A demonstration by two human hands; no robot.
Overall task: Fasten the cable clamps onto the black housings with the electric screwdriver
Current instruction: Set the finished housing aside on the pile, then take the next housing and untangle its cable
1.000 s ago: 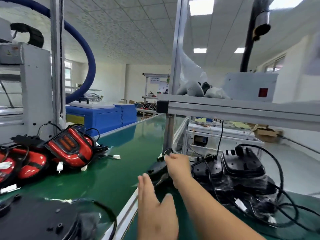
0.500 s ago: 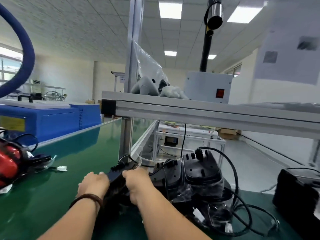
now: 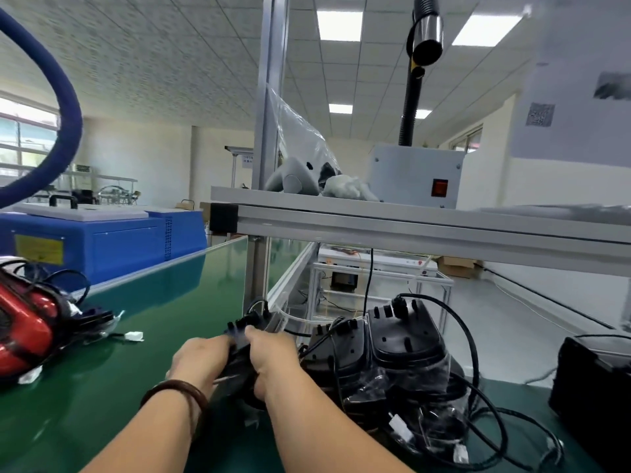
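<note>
Gripping a matte, ribbed black housing [image 3: 239, 367] with left hand [image 3: 199, 356] and right hand [image 3: 273, 355], fingers curled round either side (dark bracelet [image 3: 177, 392] on the left wrist). Just right of it, stacked housings [image 3: 399, 349] tangled in cables [image 3: 473, 339], resting on smooth green bench [image 3: 136, 370] under an aluminium shelf rail [image 3: 409, 230].

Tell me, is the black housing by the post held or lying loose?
Held. The left hand and right hand both grip the black housing.

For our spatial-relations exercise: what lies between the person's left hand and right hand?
In the head view, a black housing lies between the left hand and the right hand; both hands grip it.
</note>
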